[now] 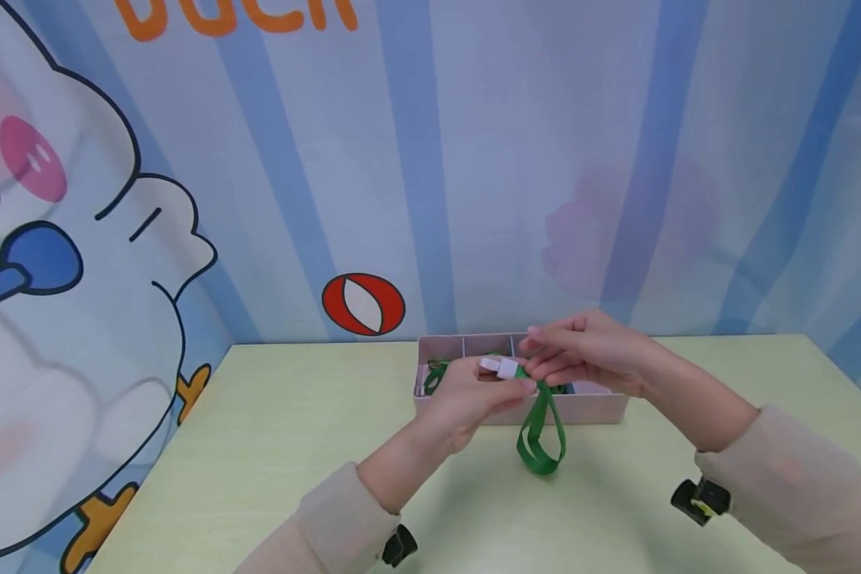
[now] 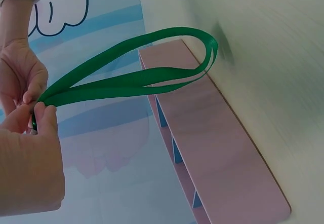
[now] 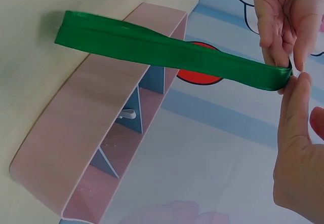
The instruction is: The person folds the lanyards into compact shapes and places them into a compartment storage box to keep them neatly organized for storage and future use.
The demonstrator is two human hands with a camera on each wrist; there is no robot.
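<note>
A green lanyard (image 1: 540, 446) hangs in a folded loop above the table, with a white plastic piece (image 1: 501, 367) at its upper end. My left hand (image 1: 466, 395) pinches the gathered end of the lanyard between thumb and fingers, the white piece jutting out over it. Fingers of my right hand (image 1: 591, 351) touch the lanyard close to that pinch. In the right wrist view, my right hand (image 3: 296, 153) has fairly straight fingers, with the thumb apart from them. The left wrist view shows the green loop (image 2: 147, 77) stretching away from both hands.
Behind the hands stands a pink divided box (image 1: 588, 410) on the pale table (image 1: 316, 446). More green strap (image 1: 436, 375) lies in its left compartment, and a small white piece (image 3: 127, 114) shows inside. A blue striped backdrop (image 1: 502, 175) rises along the table's back edge.
</note>
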